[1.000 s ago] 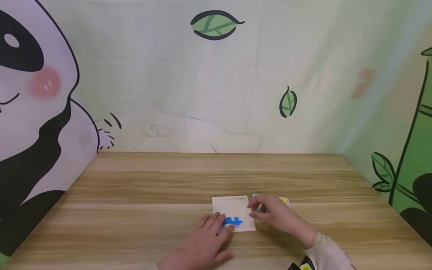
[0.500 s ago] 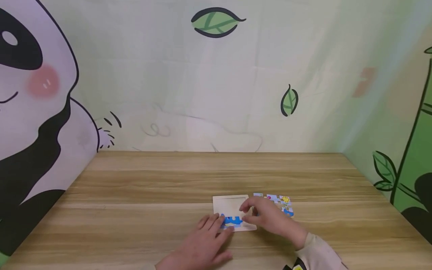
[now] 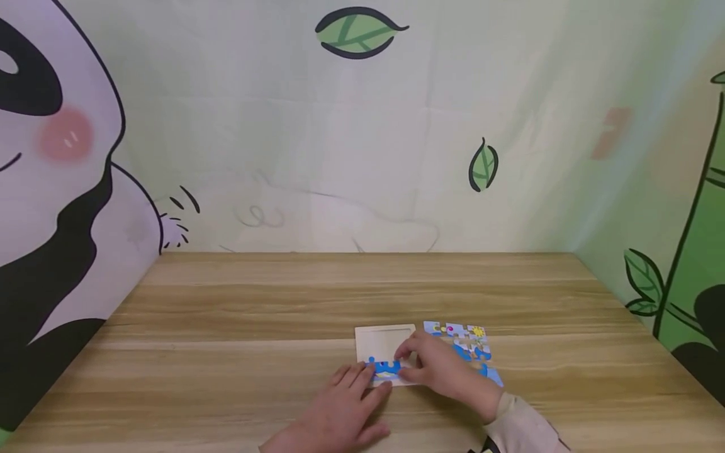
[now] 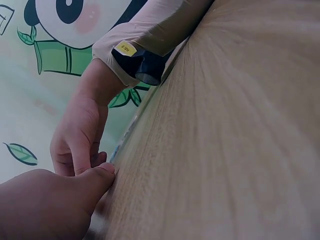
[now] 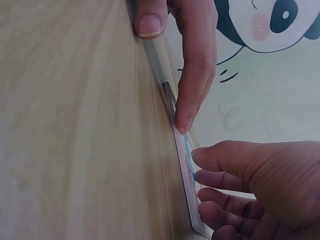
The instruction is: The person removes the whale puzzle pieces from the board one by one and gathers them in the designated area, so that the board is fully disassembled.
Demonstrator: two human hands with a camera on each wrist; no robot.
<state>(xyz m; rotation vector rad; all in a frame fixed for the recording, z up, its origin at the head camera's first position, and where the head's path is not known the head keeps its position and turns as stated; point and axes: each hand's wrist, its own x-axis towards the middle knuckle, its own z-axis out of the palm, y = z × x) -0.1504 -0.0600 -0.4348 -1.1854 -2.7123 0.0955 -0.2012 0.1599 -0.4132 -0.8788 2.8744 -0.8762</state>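
A pale square puzzle tray (image 3: 385,343) lies on the table in the head view. Joined blue puzzle pieces (image 3: 387,369) sit along its near edge. My left hand (image 3: 345,402) rests with extended fingers on the tray's near left corner, covering part of it. Over the tray's right side, my right hand (image 3: 442,368) pinches a blue puzzle piece at the right end of the row, thumb and index finger bent at its edges; the fingers partly hide it. In the right wrist view, the right hand's thumb and fingers (image 5: 222,162) meet a thin blue edge inside the tray.
Several loose puzzle pieces (image 3: 477,331), including one with a yellow sun, lie right of the tray, partly behind the right hand. The wooden table (image 3: 226,314) meets a printed wall (image 3: 272,126) at the back.
My right hand has moved left and slightly nearer, from the tray's right edge to the blue row, uncovering more loose pieces. My left hand has stayed in place.
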